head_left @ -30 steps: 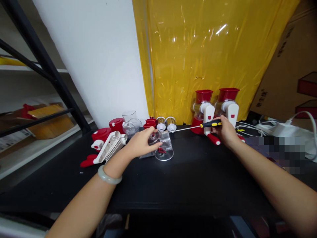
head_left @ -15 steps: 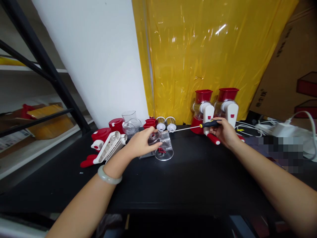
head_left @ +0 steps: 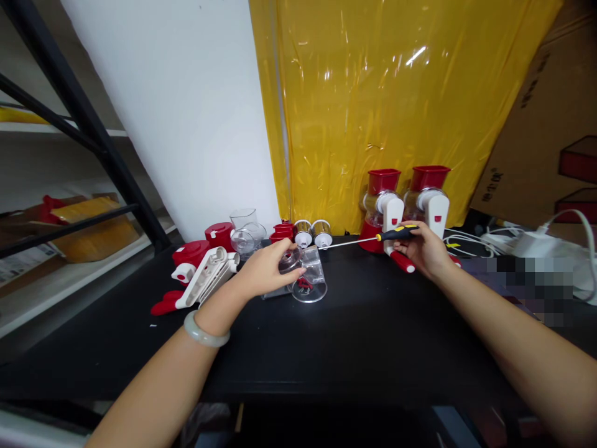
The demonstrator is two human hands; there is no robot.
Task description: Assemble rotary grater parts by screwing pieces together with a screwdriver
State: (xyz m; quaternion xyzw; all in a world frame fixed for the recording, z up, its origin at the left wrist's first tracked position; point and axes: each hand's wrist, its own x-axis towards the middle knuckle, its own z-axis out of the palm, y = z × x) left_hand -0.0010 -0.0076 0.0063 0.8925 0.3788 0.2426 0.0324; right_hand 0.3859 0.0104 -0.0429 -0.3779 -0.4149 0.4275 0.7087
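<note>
My left hand (head_left: 265,269) is curled over a clear plastic housing (head_left: 308,281) lying on its side on the black table (head_left: 354,336), holding it down. A small red part shows inside the housing. My right hand (head_left: 425,250) grips the black and yellow handle of a screwdriver (head_left: 368,238). Its long thin shaft runs level to the left, and the tip sits at the top edge of the clear housing.
Two assembled red and white grinders (head_left: 405,205) stand against the yellow plastic sheet (head_left: 392,93). Loose red, white and clear parts (head_left: 208,264) and two metal drums (head_left: 312,233) lie at the left. Cables and a white adapter (head_left: 536,246) are at the right, and a black shelf frame (head_left: 84,130) stands far left.
My right hand has rolled the screwdriver handle slightly in its fingers. The left hand and the clear housing have stayed put.
</note>
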